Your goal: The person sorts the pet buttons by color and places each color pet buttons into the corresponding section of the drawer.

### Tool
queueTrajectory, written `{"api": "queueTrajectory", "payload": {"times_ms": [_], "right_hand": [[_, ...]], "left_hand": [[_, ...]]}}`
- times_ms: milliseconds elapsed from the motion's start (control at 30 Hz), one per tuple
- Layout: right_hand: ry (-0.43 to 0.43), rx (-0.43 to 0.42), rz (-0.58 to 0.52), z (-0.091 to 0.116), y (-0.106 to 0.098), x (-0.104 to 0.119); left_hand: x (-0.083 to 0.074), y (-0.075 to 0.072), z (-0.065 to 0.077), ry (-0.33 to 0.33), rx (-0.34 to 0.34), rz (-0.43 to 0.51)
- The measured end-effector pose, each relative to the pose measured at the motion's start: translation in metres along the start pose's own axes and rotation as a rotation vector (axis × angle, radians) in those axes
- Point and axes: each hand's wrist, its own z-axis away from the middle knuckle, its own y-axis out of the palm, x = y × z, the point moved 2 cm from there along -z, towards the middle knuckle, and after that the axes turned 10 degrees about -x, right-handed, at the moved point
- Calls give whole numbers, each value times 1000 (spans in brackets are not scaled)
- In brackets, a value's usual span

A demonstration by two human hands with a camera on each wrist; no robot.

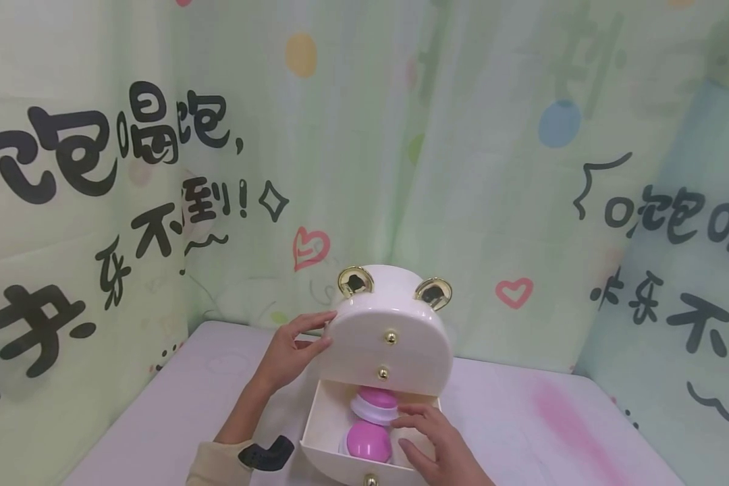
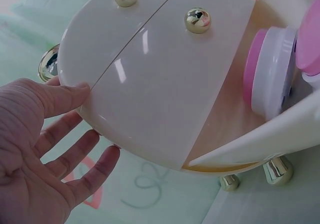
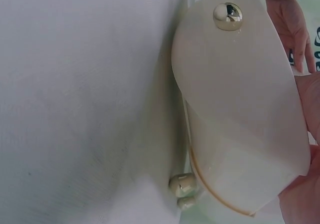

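A glossy white rounded drawer box [image 1: 358, 344] stands with its bottom drawer [image 1: 331, 415] pulled out. Inside the drawer are two pink-and-white round things: a domed one [image 1: 369, 442] near the front and one with a wide white rim [image 1: 373, 408] behind it. My left hand [image 1: 288, 358] touches the box's left side, thumb on the front near a drawer seam, other fingers spread along the curved edge. Over the drawer's right part, my right hand [image 1: 437, 439] has thumb and fingers apart, fingertips right by the white rim. The drawer front [image 3: 240, 79] partly hides it in the right wrist view.
Gold ear-like rings [image 1: 355, 281] top the box, and gold knobs [image 1: 391, 337] mark its drawers. Small gold feet [image 2: 277, 170] support it. The pale table [image 1: 510, 418] has a pink smear at right. Printed curtains [image 1: 364, 169] hang close behind and on both sides.
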Motion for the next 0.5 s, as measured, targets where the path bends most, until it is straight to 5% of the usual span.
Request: {"api": "queueTrajectory", "payload": {"times_ms": [233, 500], "right_hand": [[49, 12, -11, 1, -2, 2], [-115, -59, -107, 1, -5, 18]], "left_hand": [[0, 0, -1, 1, 3, 3], [0, -1, -1, -4, 5, 7]]}}
